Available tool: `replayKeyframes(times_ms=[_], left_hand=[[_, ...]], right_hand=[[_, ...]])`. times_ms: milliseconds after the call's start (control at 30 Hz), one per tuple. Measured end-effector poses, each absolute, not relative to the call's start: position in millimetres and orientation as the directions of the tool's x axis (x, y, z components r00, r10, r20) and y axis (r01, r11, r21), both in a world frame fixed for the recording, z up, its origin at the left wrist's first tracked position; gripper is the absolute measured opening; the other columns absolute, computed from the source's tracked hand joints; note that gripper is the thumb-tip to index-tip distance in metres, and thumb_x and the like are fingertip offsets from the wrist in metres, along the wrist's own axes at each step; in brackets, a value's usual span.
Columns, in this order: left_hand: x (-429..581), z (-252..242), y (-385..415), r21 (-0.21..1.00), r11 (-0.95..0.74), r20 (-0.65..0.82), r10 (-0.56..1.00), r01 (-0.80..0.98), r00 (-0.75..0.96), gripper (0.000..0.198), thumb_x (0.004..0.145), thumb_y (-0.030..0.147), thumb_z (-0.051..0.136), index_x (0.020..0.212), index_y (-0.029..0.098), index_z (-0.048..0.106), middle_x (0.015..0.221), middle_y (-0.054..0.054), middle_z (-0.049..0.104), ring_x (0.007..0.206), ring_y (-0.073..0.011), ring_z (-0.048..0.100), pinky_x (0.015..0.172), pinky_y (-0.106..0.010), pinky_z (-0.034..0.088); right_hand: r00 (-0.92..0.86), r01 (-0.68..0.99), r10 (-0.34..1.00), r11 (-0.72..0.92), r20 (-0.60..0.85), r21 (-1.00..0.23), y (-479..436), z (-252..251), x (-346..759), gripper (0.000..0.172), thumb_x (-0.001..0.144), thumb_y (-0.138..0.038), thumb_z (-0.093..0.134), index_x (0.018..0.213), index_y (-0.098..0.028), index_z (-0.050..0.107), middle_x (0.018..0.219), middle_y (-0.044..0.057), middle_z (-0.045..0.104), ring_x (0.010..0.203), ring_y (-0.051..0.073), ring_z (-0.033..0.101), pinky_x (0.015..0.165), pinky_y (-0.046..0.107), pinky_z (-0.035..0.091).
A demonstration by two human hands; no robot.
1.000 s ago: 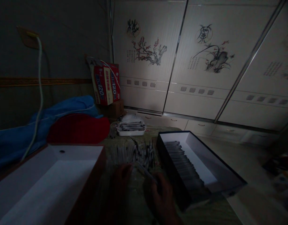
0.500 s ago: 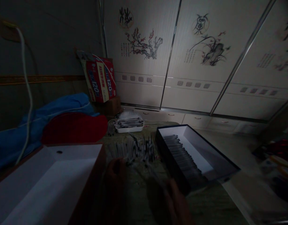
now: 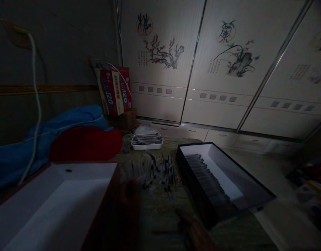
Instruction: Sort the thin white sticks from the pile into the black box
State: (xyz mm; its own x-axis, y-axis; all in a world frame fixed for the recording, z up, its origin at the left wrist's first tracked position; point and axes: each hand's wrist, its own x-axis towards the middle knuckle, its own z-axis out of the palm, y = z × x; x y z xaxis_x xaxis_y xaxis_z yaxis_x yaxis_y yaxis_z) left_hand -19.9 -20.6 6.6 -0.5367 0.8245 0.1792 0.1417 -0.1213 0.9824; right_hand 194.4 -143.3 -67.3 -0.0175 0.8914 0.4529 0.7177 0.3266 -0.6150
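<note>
In dim light, many slim pens with dark tips (image 3: 152, 169) lie loosely bunched on the green-patterned table (image 3: 157, 209). My left hand (image 3: 129, 193), at the near left side of this bunch, has its fingers curled; whatever they hold is too dark to make out. Nearer to me, my right hand (image 3: 193, 228) is closed around a thin dark pen (image 3: 164, 232) that points left, its outline smeared by motion. Beside it on the right stands a dark open box (image 3: 195, 195) with a white inside, where a row of similar pens (image 3: 208, 177) lies side by side.
A large open box (image 3: 112, 188) with a white inside stands at left. Behind the loose pens is a white tray (image 3: 147, 147) full of pens. A red cushion-like thing (image 3: 85, 144), blue cloth (image 3: 71, 116) and a red carton (image 3: 114, 92) are farther back. A white cable (image 3: 36, 94) hangs at left.
My right hand has turned, and the pen in it swung from pointing up and away to lying level toward the left. My left hand stays nearly in place. The view has shifted slightly.
</note>
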Motion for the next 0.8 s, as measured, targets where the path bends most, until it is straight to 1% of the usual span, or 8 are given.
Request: replayKeyframes(times_ms=[100,167,200,300,400,533,667,800], left_hand=[[-19.9,7.6,-21.7,0.982,-0.125,0.183,0.812,0.142,-0.554,0.035,0.064,0.047,0.06,0.08,0.016,0.064,0.078,-0.006,0.068,0.078,-0.0233,0.064,0.075,-0.036,0.051],[-18.2,10.9,-23.6,0.982,-0.128,0.183,0.803,0.135,-0.568,0.035,0.064,0.047,0.059,0.079,0.016,0.063,0.078,-0.007,0.067,0.078,-0.0232,0.063,0.075,-0.036,0.051],[-17.4,12.8,-24.6,0.984,-0.12,0.172,0.801,0.129,-0.573,0.035,0.064,0.046,0.059,0.08,0.016,0.063,0.079,-0.007,0.067,0.079,-0.0233,0.063,0.076,-0.036,0.05],[-16.9,16.6,-26.4,0.988,-0.09,0.146,0.81,0.125,-0.568,0.036,0.065,0.046,0.058,0.083,0.016,0.063,0.082,-0.007,0.067,0.081,-0.0234,0.063,0.077,-0.036,0.05],[-20.2,13.9,-25.1,0.986,-0.09,0.152,0.832,0.139,-0.534,0.037,0.065,0.047,0.057,0.084,0.015,0.063,0.084,-0.008,0.068,0.083,-0.0239,0.063,0.079,-0.036,0.049],[-23.6,7.5,-21.6,0.983,-0.057,0.134,0.866,0.172,-0.481,0.033,0.071,0.046,0.054,0.083,0.017,0.063,0.08,-0.005,0.067,0.077,-0.0215,0.062,0.077,-0.036,0.048],[-22.0,6.3,-20.4,0.988,-0.129,0.152,0.9,0.084,-0.409,0.024,0.078,0.041,0.049,0.079,0.019,0.06,0.073,-0.002,0.066,0.069,-0.0185,0.062,0.071,-0.033,0.051],[-20.9,1.9,-28.4,0.989,-0.14,0.149,0.933,0.052,-0.328,0.018,0.083,0.035,0.05,0.082,0.024,0.064,0.083,-0.005,0.07,0.079,-0.0202,0.064,0.074,-0.036,0.052]], right_hand=[[-0.142,0.711,0.893,0.393,0.428,-0.583,-116.7,-45.1,183.0,0.039,0.091,-0.027,0.041,0.129,-0.028,0.051,0.135,0.003,0.05,0.122,0.019,0.05,0.097,0.036,0.046],[-0.131,0.718,0.896,0.381,0.425,-0.582,-94.4,-37.8,171.1,0.046,0.091,-0.021,0.039,0.137,-0.022,0.041,0.139,0.007,0.047,0.125,0.018,0.045,0.1,0.036,0.043],[-0.101,0.726,0.888,0.374,0.449,-0.577,-82.1,-36.6,164.5,0.046,0.091,-0.02,0.038,0.136,-0.02,0.041,0.137,0.009,0.048,0.125,0.019,0.046,0.1,0.037,0.042],[-0.028,0.721,0.856,0.375,0.516,-0.583,-46.5,-35.4,146.0,0.042,0.09,-0.019,0.037,0.13,-0.014,0.046,0.131,0.014,0.053,0.122,0.02,0.048,0.1,0.04,0.042],[0.095,0.644,0.824,0.377,0.558,-0.666,-26.2,-23.6,136.5,0.037,0.089,-0.025,0.038,0.121,-0.012,0.052,0.123,0.016,0.057,0.117,0.021,0.051,0.099,0.04,0.041],[0.263,0.557,0.843,0.265,0.469,-0.787,-38.0,4.0,144.5,0.032,0.093,-0.034,0.035,0.106,-0.015,0.058,0.101,0.011,0.066,0.095,0.019,0.062,0.082,0.032,0.049],[0.26,0.456,0.882,0.245,0.392,-0.856,-74.9,9.3,162.1,0.034,0.089,-0.045,0.043,0.102,-0.019,0.062,0.097,0.007,0.068,0.088,0.018,0.064,0.076,0.026,0.05],[0.26,0.527,0.88,0.215,0.397,-0.822,-103.6,-4.4,161.1,0.039,0.085,-0.052,0.048,0.095,-0.02,0.07,0.084,0.006,0.072,0.075,0.019,0.066,0.068,0.024,0.052]])
